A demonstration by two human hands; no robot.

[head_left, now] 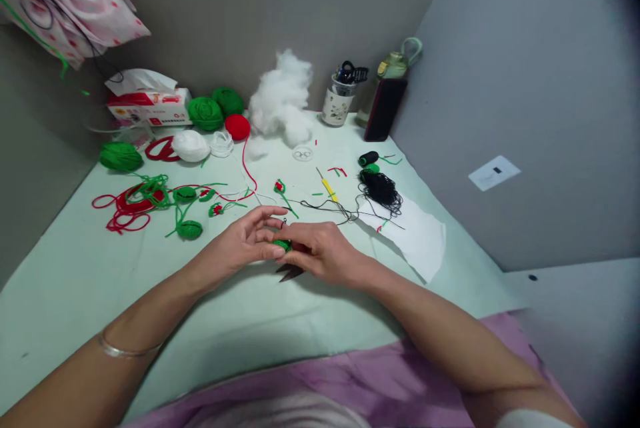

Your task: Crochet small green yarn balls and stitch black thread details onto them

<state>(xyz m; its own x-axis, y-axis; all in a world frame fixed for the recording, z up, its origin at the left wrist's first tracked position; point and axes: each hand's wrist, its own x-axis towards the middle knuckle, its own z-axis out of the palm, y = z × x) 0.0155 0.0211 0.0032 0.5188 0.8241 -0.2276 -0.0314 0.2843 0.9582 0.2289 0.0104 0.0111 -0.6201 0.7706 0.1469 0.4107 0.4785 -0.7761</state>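
Observation:
Over the middle of the table, my left hand (255, 238) holds a small green crochet piece (283, 245) between thumb and fingers. My right hand (325, 251) is pinched at the same piece from the other side, its fingertips hiding part of it. A small black loop of thread stands up at the fingers. Beneath my right hand is a dark pointed thing (290, 273), its kind unclear. Just beyond the hands lies a small red and green crochet piece (280, 186) with a green tail. Near it is a yellow-handled crochet hook (329, 188).
Green yarn balls (205, 113), a red yarn ball (237, 127), a tissue box (150, 107) and white stuffing (283, 95) line the back. A cup (338, 105), a bottle and a phone (386, 109) stand back right. Black yarn (381, 191) lies by white paper (420, 235); tangled red yarn (130, 205) lies left.

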